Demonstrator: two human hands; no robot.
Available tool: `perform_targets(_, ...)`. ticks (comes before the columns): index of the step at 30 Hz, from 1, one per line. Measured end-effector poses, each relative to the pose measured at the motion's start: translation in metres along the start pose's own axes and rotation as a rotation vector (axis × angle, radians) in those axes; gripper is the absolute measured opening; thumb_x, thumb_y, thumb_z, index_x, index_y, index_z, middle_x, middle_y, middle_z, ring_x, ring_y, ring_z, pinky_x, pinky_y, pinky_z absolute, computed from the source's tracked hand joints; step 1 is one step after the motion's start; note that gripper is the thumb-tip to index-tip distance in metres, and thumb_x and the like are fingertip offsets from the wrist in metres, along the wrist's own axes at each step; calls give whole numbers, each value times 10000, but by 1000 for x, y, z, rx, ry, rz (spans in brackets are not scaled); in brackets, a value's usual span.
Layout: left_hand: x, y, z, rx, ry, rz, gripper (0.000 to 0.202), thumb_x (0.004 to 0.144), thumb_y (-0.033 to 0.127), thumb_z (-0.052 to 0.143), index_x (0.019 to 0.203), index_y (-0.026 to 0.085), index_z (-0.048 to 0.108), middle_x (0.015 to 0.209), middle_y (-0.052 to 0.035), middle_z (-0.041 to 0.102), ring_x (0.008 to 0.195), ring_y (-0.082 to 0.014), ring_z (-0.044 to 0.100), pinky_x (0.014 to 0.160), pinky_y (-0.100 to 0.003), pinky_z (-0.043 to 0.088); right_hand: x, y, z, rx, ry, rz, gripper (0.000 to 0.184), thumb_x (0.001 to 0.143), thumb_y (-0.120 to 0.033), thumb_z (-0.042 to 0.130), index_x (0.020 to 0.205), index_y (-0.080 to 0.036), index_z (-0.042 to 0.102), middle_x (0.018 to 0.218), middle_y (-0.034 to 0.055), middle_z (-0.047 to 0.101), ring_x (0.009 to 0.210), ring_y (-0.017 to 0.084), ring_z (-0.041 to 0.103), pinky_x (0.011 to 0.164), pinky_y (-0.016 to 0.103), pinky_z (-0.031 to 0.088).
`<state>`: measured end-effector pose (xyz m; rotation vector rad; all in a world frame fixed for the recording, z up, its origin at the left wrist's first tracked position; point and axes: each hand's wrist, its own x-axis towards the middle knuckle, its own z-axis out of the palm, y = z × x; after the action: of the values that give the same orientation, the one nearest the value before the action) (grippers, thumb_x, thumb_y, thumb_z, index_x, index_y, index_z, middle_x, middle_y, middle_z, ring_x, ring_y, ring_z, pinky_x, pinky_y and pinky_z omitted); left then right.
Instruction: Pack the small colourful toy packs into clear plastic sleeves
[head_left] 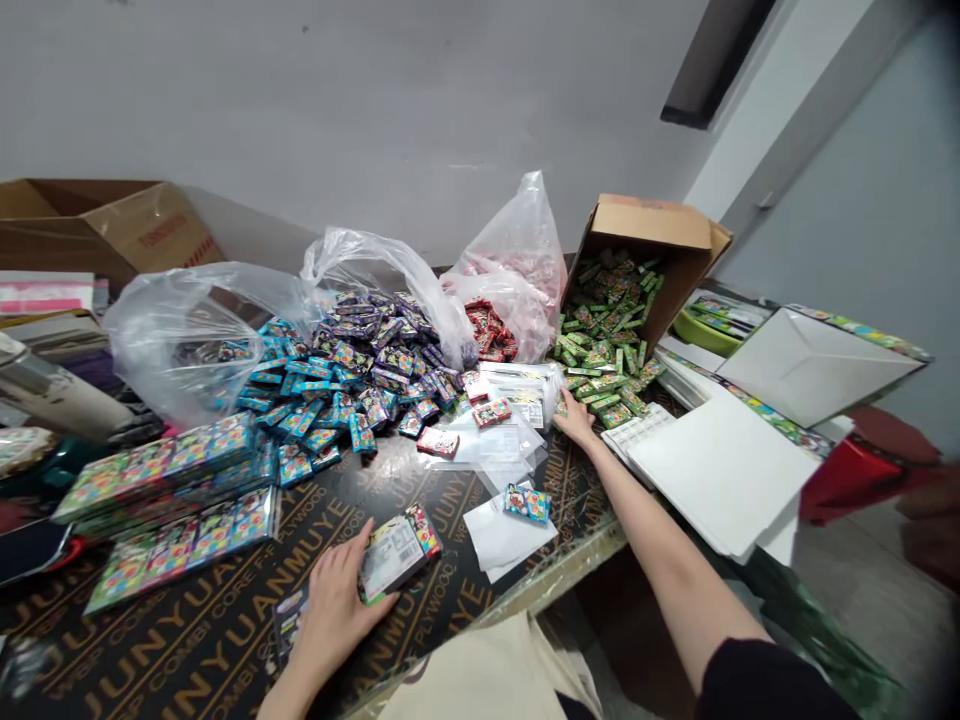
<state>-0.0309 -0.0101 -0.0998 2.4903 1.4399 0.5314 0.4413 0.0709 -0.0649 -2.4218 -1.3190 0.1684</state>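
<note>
My left hand is closed on the left side of a small printed carton, which has a white label and barcode on top. A dark printed piece lies partly hidden under that wrist. Farther out, my right hand has its fingertips pinched at the right edge of a stack of clear plastic bags, beside a heap of small green boxes. Red-and-white small boxes lie on loose clear bags. Nearer me, a blue small box rests on white paper.
Blue boxes and purple boxes spill from plastic bags, with red boxes behind. An open cardboard carton lies tipped at the back right. Wrapped packs are stacked left. White card sheets overhang the right edge.
</note>
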Motion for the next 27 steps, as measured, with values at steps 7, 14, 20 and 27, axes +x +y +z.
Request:
perform_targets(7, -6, -10, -5, -27, -52, 6, 887, 655, 421, 615, 1390, 217, 161, 1146, -91, 548, 984, -268, 516, 892, -426, 372, -31, 39, -10, -32, -35, -106, 511, 740, -321, 513, 1236, -203, 474, 1053, 105, 623, 988, 291, 541, 808, 427, 386)
perform_targets(14, 8, 15, -24, -147, 76, -92, 691, 634, 471, 636, 1251, 225, 443, 1201, -100, 522, 1116, -301, 461, 982, -507, 288, -106, 1, -25, 230, 172, -322, 576, 777, -343, 518, 1308, -188, 357, 1199, 109, 548, 1043, 253, 540, 885, 420, 394)
perform_targets(20, 47, 96, -35, -1141, -14, -439, 369, 772, 447, 524, 1004, 174, 608, 936, -65, 655, 883, -215, 594, 818, -354, 446, -198, -121, 3, 504, 1, -745, 603, 731, -330, 619, 1287, -234, 405, 1178, 79, 571, 1041, 249, 533, 938, 428, 370)
perform_targets(27, 32, 78, -51, -1581, -53, -691, 255, 678, 357, 646, 628, 117, 576, 579, 0, 578, 527, -109, 514, 557, -234, 412, -213, -161, 3, 637, -371, -984, 759, 634, -411, 706, 1302, -245, 384, 1379, 87, 346, 1251, 282, 325, 1024, 460, 276)
